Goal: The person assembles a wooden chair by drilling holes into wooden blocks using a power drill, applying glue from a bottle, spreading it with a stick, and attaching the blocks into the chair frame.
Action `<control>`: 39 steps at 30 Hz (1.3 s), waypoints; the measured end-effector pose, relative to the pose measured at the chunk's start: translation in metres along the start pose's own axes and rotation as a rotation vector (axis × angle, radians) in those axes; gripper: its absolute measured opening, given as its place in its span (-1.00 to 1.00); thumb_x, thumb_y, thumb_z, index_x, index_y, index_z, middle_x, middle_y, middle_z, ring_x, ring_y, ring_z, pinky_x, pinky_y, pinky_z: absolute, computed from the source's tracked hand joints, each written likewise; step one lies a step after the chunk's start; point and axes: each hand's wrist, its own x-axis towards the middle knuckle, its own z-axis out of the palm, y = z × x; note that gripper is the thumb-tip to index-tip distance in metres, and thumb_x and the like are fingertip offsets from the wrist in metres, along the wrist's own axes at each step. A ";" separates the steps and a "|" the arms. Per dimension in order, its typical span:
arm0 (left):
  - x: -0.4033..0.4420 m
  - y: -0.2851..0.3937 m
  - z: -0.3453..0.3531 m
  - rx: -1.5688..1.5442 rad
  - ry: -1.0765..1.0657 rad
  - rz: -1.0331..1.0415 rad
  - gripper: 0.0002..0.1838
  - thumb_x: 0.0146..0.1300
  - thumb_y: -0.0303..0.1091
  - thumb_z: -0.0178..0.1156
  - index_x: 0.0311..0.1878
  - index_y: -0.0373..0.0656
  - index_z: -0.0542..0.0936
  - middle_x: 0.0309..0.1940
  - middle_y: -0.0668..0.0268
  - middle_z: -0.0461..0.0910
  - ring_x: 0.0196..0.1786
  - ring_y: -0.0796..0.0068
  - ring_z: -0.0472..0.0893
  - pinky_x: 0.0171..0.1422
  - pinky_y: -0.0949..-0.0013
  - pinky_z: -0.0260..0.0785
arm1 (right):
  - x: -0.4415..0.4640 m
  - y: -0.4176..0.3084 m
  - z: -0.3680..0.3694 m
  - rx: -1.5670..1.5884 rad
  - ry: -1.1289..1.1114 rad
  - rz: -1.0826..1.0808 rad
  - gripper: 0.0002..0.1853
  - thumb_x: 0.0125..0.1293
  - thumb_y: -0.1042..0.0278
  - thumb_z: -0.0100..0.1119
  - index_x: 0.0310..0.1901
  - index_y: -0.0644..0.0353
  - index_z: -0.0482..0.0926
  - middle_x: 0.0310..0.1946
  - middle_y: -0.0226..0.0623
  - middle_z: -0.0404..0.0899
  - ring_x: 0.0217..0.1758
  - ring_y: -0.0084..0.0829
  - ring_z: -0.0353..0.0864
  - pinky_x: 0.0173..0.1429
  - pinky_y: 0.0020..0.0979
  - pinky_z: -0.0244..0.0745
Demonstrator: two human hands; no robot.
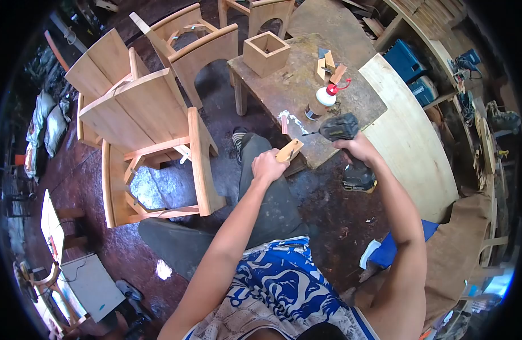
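My left hand (267, 166) is closed around a small wooden block (290, 150), held just off the near edge of the low worktable (295, 90). In my right hand (360, 150) is a cordless drill (339, 127), gripped by its handle, its bit pointing left toward the space above the block. The bit and the block are apart. On the table behind the drill stands a glue bottle (322, 103) with a red cap. Beside it lies a small reddish wood strip (284, 124) near a white glue smear (295, 120).
Unfinished wooden chairs (142, 113) crowd the left side. A square wooden box (266, 53) and several wood offcuts (329, 68) sit on the worktable. A pale wooden board (408, 136) extends along the right, near shelves with blue tool cases (404, 60).
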 end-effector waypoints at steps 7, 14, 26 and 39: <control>0.024 -0.056 -0.013 -0.892 -0.522 0.014 -0.57 0.21 -0.23 0.36 0.10 -0.24 0.63 -0.27 0.52 0.62 -0.41 0.77 0.50 -0.34 0.59 0.32 | -0.041 0.014 -0.024 0.176 0.089 -0.070 -0.76 0.17 0.36 0.34 -0.17 0.22 0.54 -0.62 -0.40 0.46 -0.70 -0.54 0.42 -0.61 -0.42 0.30; 0.030 -0.074 -0.015 -1.187 -0.666 -0.080 -0.62 0.21 -0.22 0.32 0.07 -0.12 0.59 -0.40 0.59 0.53 -0.51 0.83 0.42 -0.47 0.69 0.22 | -0.063 0.007 -0.021 0.222 0.064 -0.112 -0.79 0.17 0.37 0.36 -0.22 0.19 0.55 -0.59 -0.40 0.48 -0.66 -0.55 0.43 -0.57 -0.43 0.30; 0.007 -0.068 -0.023 -1.304 -0.514 -0.120 -0.53 0.23 -0.17 0.30 0.17 -0.16 0.57 -0.26 0.49 0.61 -0.41 0.73 0.50 -0.36 0.63 0.35 | -0.033 0.042 -0.014 0.295 0.215 -0.170 -0.79 0.13 0.45 0.41 -0.23 0.23 0.58 -0.53 -0.44 0.53 -0.67 -0.57 0.42 -0.58 -0.45 0.28; -0.148 -0.121 -0.061 -1.301 0.047 -0.150 -0.28 0.14 -0.36 0.32 0.39 -0.33 0.37 0.18 0.24 0.56 0.22 0.45 0.53 0.37 0.42 0.27 | 0.143 0.112 0.020 0.522 1.181 -0.508 -0.85 0.12 0.49 0.35 -0.50 0.18 0.54 -0.60 -0.42 0.54 -0.59 -0.51 0.50 -0.43 -0.40 0.40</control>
